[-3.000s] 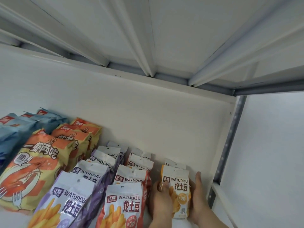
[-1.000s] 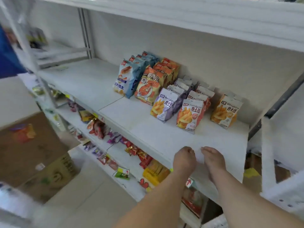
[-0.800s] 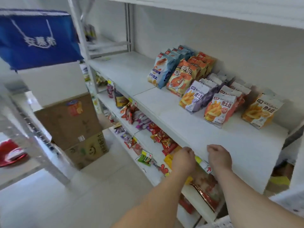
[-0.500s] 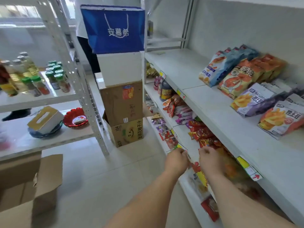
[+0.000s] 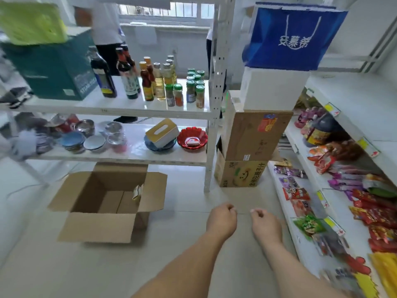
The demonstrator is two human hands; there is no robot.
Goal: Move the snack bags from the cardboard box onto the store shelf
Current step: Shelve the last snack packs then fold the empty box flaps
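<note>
An open cardboard box [image 5: 96, 226] stands on the floor at the lower left, flaps spread. One small snack bag [image 5: 137, 191] leans against its right inner wall; the visible bottom of the box is otherwise bare. The white store shelf [image 5: 354, 97] runs along the right side, and its lower levels [image 5: 311, 181] hold red, purple and green snack packs. My left hand [image 5: 222, 220] and my right hand [image 5: 266, 224] hang side by side over the floor, right of the box. Both have loosely curled fingers and hold nothing.
Stacked cardboard boxes [image 5: 253, 134] with a white box and a blue bag [image 5: 294, 37] on top stand at the end of the aisle. A white rack [image 5: 150, 108] on the left carries bottles and bowls. A person [image 5: 105, 22] stands behind it.
My view has swung left and down from the snack shelf to the floor and the open box. Both hands have come off the shelf edge and lowered, holding nothing.
</note>
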